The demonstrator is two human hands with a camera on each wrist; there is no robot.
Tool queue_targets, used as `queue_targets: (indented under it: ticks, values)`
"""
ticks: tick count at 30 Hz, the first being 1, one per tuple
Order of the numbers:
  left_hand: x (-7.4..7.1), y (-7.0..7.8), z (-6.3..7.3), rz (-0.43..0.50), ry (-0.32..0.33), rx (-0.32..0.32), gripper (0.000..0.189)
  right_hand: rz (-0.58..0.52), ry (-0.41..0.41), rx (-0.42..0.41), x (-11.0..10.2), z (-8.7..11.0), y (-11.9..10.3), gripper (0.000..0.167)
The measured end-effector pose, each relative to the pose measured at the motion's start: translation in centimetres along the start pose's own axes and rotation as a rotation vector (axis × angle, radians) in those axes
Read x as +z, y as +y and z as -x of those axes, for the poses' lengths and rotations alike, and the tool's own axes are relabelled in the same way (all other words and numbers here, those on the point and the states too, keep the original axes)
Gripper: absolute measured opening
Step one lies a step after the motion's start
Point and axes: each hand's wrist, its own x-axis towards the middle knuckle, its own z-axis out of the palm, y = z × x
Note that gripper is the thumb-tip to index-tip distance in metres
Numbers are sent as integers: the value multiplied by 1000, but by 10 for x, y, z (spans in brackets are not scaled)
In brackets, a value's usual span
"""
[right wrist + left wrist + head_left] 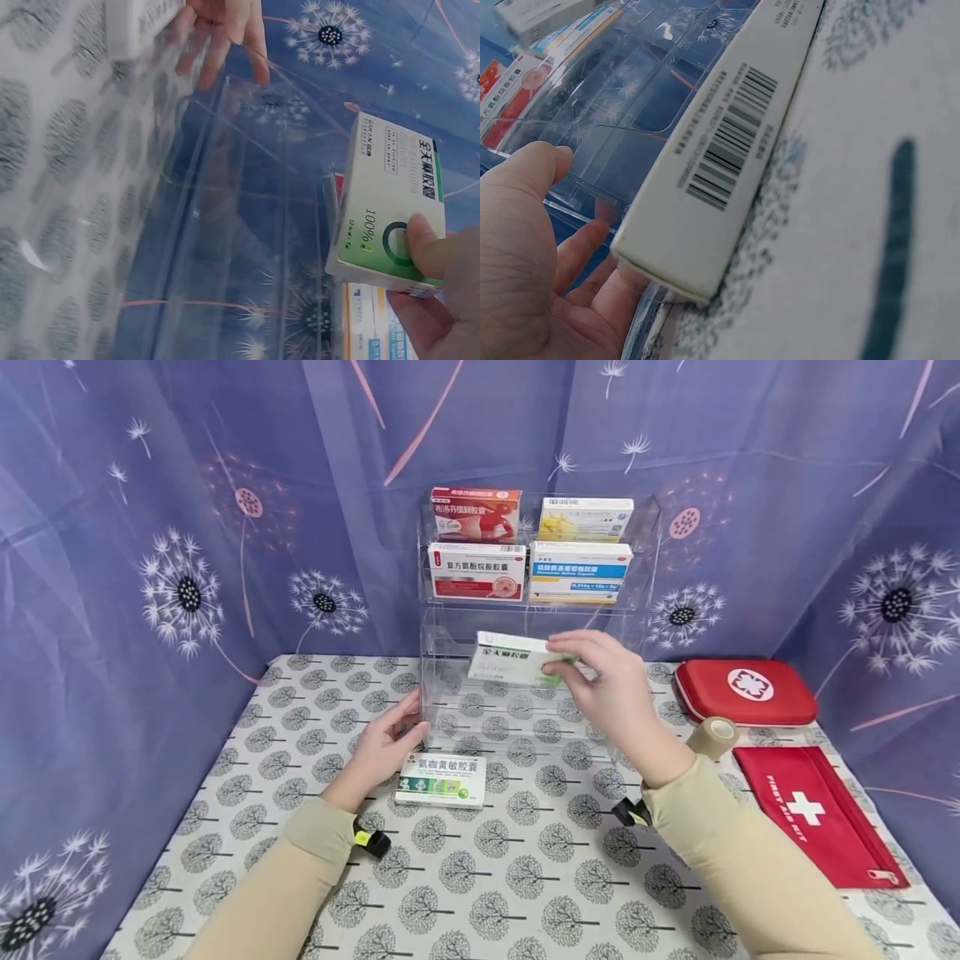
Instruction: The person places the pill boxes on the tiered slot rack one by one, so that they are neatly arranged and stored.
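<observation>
My right hand (611, 681) pinches a white and green medicine box (510, 662) by its right end, thumb in front. The box is tilted, in front of the lower tiers of a clear plastic display rack (450, 727). At the rack's lower left side, my left hand (386, 747) rests with fingers extended and thumb apart; the left wrist view shows its fingertips (592, 232) at the plastic edge. Just right of that hand, another white and green medicine box (441, 781) lies on the table; its barcoded side (727, 142) shows close up in the left wrist view.
The rack's upper tiers hold a red box (476, 516), a yellow-white box (585, 520), a red-white box (477, 572) and a blue-white box (580, 572). At right are a red hard case (746, 693), a tan tape roll (712, 739) and a red first aid pouch (821, 818).
</observation>
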Motion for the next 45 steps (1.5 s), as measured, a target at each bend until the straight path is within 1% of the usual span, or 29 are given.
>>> queue_targets:
  ticks: [3, 8, 11, 14, 21, 24, 29, 34, 40, 45]
  values:
    - [0, 2, 1, -8, 3, 11, 70, 37, 11, -38, 2, -16, 0, 28]
    - [0, 2, 1, -15, 0, 13, 70, 62, 45, -82, 10, -39, 3, 25]
    - [-1, 3, 1, -13, -1, 2, 71, 63, 61, -104, 18, -50, 4, 24]
    - [0, 2, 1, -10, -1, -3, 71, 51, 46, -98, 25, -55, 6, 23]
    - [0, 0, 0, 1, -10, -11, 70, 58, 1, -13, 40, -58, 12, 26]
    - [0, 0, 0, 3, -11, -6, 70, 61, -21, 10, 46, -58, 12, 26]
    - [-1, 1, 0, -2, -8, -2, 70, 75, -92, 38, 55, -60, 9, 25]
    - [-1, -1, 0, -11, -7, -12, 71, 78, -148, 56, 60, -63, 4, 26]
    - [-1, 1, 0, -2, 1, -2, 71, 81, -175, 63, 64, -64, 1, 28]
    - [0, 1, 0, -9, 0, 2, 71, 74, -190, 61, 69, -61, 2, 29]
